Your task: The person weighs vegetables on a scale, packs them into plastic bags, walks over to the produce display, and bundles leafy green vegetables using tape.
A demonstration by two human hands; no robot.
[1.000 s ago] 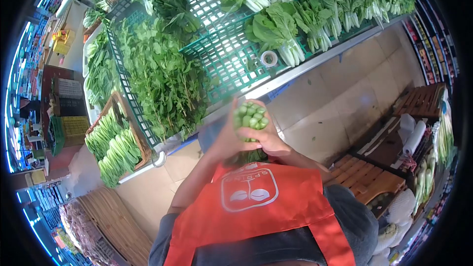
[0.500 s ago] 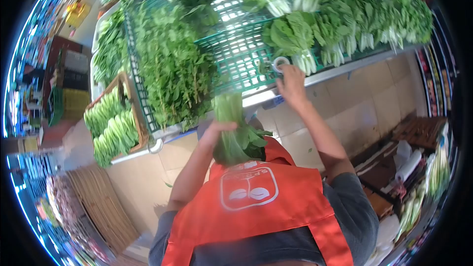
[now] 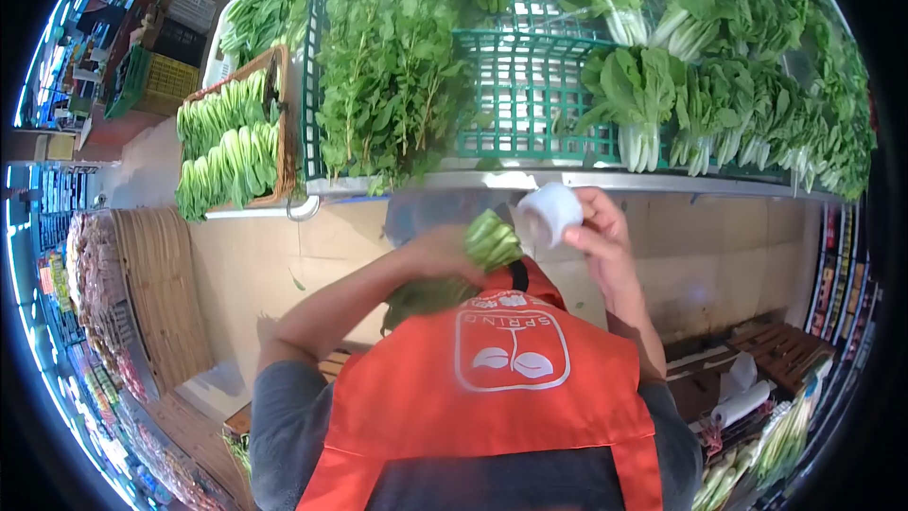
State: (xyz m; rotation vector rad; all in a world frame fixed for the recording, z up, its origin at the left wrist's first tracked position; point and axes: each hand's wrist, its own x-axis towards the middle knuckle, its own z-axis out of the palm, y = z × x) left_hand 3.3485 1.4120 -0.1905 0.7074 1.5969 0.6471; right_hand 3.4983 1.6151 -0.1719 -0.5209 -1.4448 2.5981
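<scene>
My left hand [image 3: 443, 254] is wrapped round a bunch of leafy greens [image 3: 493, 241], held sideways close to my chest. Its cut pale-green stems point right, and the dark leaves hang below my wrist, partly behind my forearm. In my right hand [image 3: 605, 238] is a roll of white tape [image 3: 552, 212], pinched at its right side between thumb and fingers. The roll is slightly blurred and sits just right of the stem ends. Whether a strip of tape reaches the stems, I cannot tell.
Ahead stands a display with green plastic crates [image 3: 530, 85] and a metal front edge [image 3: 454, 182]. Leafy herbs [image 3: 388, 66] lie left, white-stemmed greens [image 3: 643, 114] right. A wicker basket [image 3: 284, 123] of greens is at far left. Behind me on the right is a wooden slatted rack [image 3: 780, 355].
My right hand has lifted the tape roll from the crate's front edge and brought it back toward me. My left hand has turned the greens from upright to sideways, stems rightward.
</scene>
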